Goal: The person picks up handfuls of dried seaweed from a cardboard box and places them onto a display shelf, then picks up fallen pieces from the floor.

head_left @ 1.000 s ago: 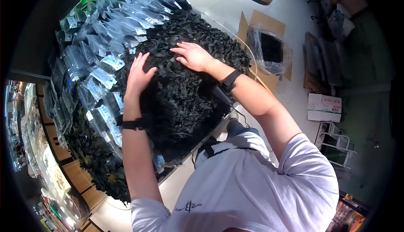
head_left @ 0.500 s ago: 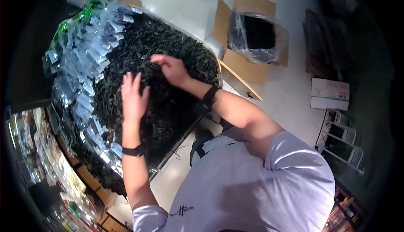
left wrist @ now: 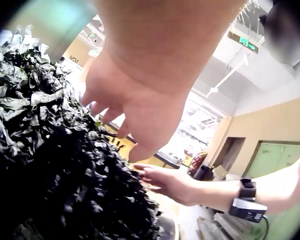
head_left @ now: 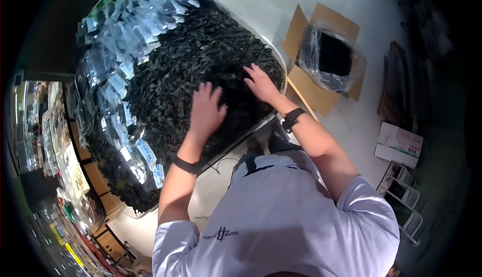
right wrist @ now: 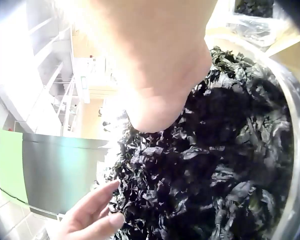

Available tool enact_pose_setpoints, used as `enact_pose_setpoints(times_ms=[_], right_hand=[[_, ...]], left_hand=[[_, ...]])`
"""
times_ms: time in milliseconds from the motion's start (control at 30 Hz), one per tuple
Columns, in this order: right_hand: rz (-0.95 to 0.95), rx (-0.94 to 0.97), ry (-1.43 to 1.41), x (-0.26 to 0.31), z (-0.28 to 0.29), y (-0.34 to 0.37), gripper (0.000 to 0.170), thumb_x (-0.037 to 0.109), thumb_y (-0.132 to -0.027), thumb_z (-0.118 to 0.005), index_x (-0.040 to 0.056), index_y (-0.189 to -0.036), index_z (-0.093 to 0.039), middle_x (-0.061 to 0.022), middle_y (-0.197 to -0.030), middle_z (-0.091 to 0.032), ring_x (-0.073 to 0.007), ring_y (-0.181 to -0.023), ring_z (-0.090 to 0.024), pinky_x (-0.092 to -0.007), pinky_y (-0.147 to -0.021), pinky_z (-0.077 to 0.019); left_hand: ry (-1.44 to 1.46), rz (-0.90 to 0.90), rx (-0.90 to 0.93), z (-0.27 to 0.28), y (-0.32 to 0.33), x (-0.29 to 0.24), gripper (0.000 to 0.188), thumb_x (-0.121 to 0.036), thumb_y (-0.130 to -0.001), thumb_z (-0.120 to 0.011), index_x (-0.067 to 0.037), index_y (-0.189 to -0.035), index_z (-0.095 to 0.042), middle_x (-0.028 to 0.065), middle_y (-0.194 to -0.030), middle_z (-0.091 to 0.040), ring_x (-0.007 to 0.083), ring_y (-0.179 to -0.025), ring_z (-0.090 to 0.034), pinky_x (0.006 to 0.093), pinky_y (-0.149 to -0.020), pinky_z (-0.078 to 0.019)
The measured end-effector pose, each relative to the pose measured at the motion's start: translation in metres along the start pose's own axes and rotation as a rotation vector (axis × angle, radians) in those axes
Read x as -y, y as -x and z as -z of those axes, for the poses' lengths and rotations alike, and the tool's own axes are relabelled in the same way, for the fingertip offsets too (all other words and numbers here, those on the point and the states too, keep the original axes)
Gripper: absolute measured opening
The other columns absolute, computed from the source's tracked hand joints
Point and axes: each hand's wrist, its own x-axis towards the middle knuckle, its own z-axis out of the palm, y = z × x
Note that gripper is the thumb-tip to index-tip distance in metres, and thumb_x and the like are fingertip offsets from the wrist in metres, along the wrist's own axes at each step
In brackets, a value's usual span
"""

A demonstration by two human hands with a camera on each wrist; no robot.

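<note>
A wide heap of dark, crinkled dried leaves [head_left: 175,66], like dried seaweed, fills a display bin. Over its near part my left hand [head_left: 205,111] reaches with fingers extended and slightly spread. My right hand [head_left: 262,83] lies farther right, near the bin's curved rim [head_left: 281,66], its fingers stretched over the leaves. Neither hand grips anything in view. In the left wrist view, the left fingertips [left wrist: 132,152] are right at the heap's slope, with the right hand beyond them. The right wrist view shows the left fingers [right wrist: 97,227] at the heap's edge; the right fingers are mostly hidden.
Clear plastic packets [head_left: 118,83] with labels line the heap's left side. An open cardboard box [head_left: 319,98] with a plastic liner and dark contents stands on the floor at right. Beyond it are a white carton [head_left: 399,144] and a metal-framed step stool [head_left: 401,201].
Both hands have moved right across the heap, away from the packets and toward the bin's right rim. The right fingers, bent half a second ago, are now extended. The head view has shifted too.
</note>
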Motion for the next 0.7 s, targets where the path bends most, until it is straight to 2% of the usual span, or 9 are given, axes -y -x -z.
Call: enact_pose_setpoints(times_ms=[67,100,133,200,267,333,433,533,700], right_hand=[[0.022,-0.052,0.130,0.003,0.001,0.006,0.052,0.029,-0.097,-0.055,0.0090,-0.145,-0.047,-0.0285,-0.153,-0.036,-0.0418,-0.143,-0.035,-0.0447,-0.119,-0.0276],[0.035,-0.131,0.049,0.005,0.001,0.009,0.053,0.028,-0.098,-0.055,0.0100,-0.146,-0.046,-0.0287,-0.153,-0.036,-0.0421,-0.142,-0.036,-0.0452,-0.119,-0.0272],[0.005,-0.101,-0.062,0.009,0.002,0.012,0.055,0.027,-0.097,-0.055,0.0104,-0.148,-0.043,-0.0281,-0.154,-0.035,-0.0420,-0.143,-0.034,-0.0450,-0.120,-0.0268],[-0.002,-0.093,0.144,0.018,0.000,0.018,0.058,0.025,-0.097,-0.054,0.0102,-0.150,-0.040,-0.0277,-0.155,-0.033,-0.0416,-0.145,-0.032,-0.0446,-0.120,-0.0264],[0.055,-0.174,0.123,0.029,0.000,0.020,0.059,0.021,-0.096,-0.053,0.0107,-0.152,-0.037,-0.0259,-0.157,-0.030,-0.0408,-0.146,-0.029,-0.0439,-0.121,-0.0256],[0.075,-0.148,0.097,0.052,0.000,0.020,0.062,0.014,-0.093,-0.051,0.0126,-0.153,-0.035,-0.0230,-0.159,-0.029,-0.0397,-0.147,-0.028,-0.0436,-0.121,-0.0250],[0.118,-0.046,0.290,0.060,-0.015,0.018,0.063,0.014,-0.092,-0.052,0.0135,-0.153,-0.036,-0.0231,-0.158,-0.031,-0.0390,-0.146,-0.030,-0.0444,-0.121,-0.0251],[0.048,0.030,0.423,0.055,-0.027,0.018,0.062,0.018,-0.093,-0.052,0.0136,-0.153,-0.037,-0.0233,-0.157,-0.033,-0.0387,-0.146,-0.030,-0.0448,-0.121,-0.0245],[0.091,-0.146,0.269,0.059,-0.018,0.025,0.059,0.009,-0.089,-0.051,0.0127,-0.147,-0.046,-0.0227,-0.154,-0.038,-0.0390,-0.143,-0.035,-0.0433,-0.120,-0.0283]], left_hand=[[0.089,-0.068,0.152,-0.003,0.025,-0.012,0.063,-0.030,-0.083,-0.072,-0.010,-0.139,-0.053,0.0252,-0.151,-0.040,0.0427,-0.142,-0.034,0.0533,-0.117,-0.0287],[0.085,-0.054,0.209,-0.007,0.039,-0.017,0.064,-0.032,-0.083,-0.072,-0.010,-0.140,-0.052,0.0250,-0.152,-0.039,0.0424,-0.143,-0.034,0.0532,-0.117,-0.0284],[0.082,-0.041,0.266,-0.012,0.053,-0.021,0.066,-0.034,-0.083,-0.072,-0.010,-0.141,-0.051,0.0248,-0.152,-0.039,0.0422,-0.143,-0.033,0.0530,-0.117,-0.0281],[0.092,-0.019,0.382,-0.026,0.081,-0.021,0.068,-0.039,-0.085,-0.070,-0.012,-0.144,-0.049,0.0234,-0.156,-0.033,0.0406,-0.146,-0.028,0.0526,-0.118,-0.0257],[0.162,0.059,0.435,-0.044,0.110,-0.016,0.070,-0.040,-0.084,-0.070,-0.012,-0.145,-0.048,0.0225,-0.158,-0.031,0.0406,-0.147,-0.026,0.0525,-0.119,-0.0245],[0.208,0.087,0.428,-0.064,0.134,-0.010,0.071,-0.038,-0.083,-0.072,-0.012,-0.145,-0.049,0.0218,-0.158,-0.031,0.0411,-0.147,-0.025,0.0535,-0.119,-0.0235],[0.206,0.081,0.230,-0.074,0.162,-0.004,0.069,-0.034,-0.081,-0.073,-0.008,-0.141,-0.051,0.0231,-0.156,-0.032,0.0415,-0.147,-0.026,0.0552,-0.118,-0.0233],[0.217,0.129,0.103,-0.080,0.175,0.003,0.067,-0.030,-0.081,-0.073,-0.005,-0.139,-0.053,0.0252,-0.154,-0.034,0.0420,-0.146,-0.027,0.0560,-0.118,-0.0232],[0.278,0.098,-0.055,-0.082,0.174,-0.008,0.057,-0.024,-0.084,-0.066,-0.002,-0.135,-0.055,0.0260,-0.153,-0.035,0.0412,-0.146,-0.028,0.0534,-0.121,-0.0200]])
